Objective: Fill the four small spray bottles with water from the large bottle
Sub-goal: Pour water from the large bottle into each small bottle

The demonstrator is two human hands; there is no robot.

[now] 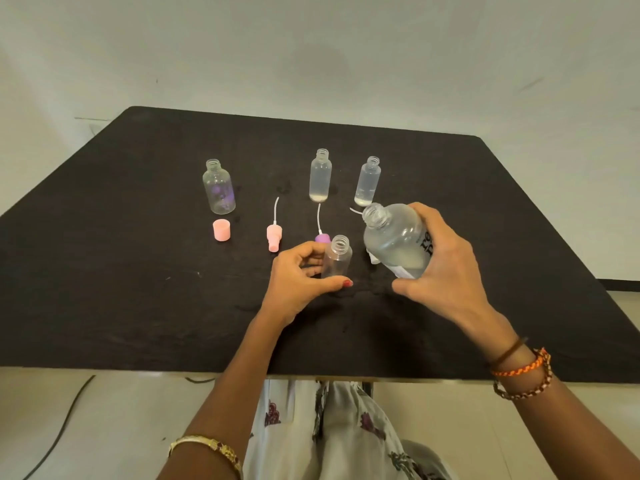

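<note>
near bottle (pixel 336 259): uncapped, upright, front-centre of table (pixel 104 271)
left hand (pixel 300 277): thumb and fingers pinch its base, probably to steady it for the pour
large bottle (pixel 398 242): tilted, mouth just right of the small neck, above it
right hand (pixel 441 258): wrapped round the body
room: three other bottles behind; sprayer heads close left, open table right
</note>
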